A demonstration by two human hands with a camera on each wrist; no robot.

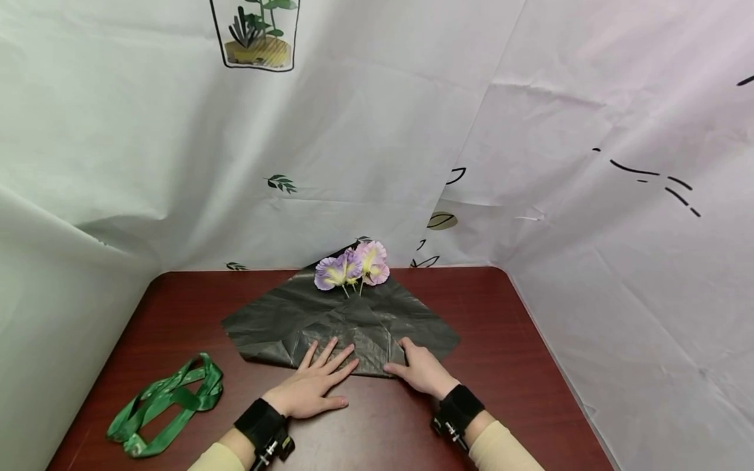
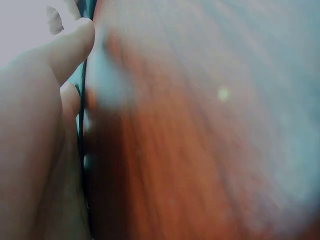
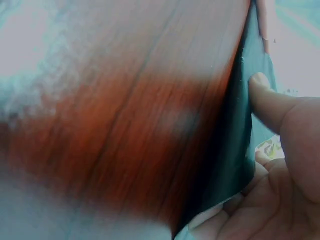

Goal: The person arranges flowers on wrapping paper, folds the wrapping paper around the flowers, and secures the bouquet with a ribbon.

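A sheet of black wrapping paper (image 1: 265,322) lies on the table, its near edge folded over. Purple and pink artificial flowers (image 1: 372,263) rest at its far corner, their thin stems running down under the folded part. My left hand (image 1: 309,387) is spread flat, fingers pressing the near fold at its middle. To the right, my right hand (image 1: 425,371) grips the paper's near edge. In the right wrist view, the thumb lies on one face of the paper (image 3: 227,165) and curled fingers on the other. The lower stems are hidden.
A loosely looped green ribbon (image 1: 203,399) lies left of my left hand on the dark red table (image 1: 501,366). White printed cloth (image 1: 365,131) hangs behind the table and along both sides. Black straps (image 1: 261,422) with cameras are on both wrists.
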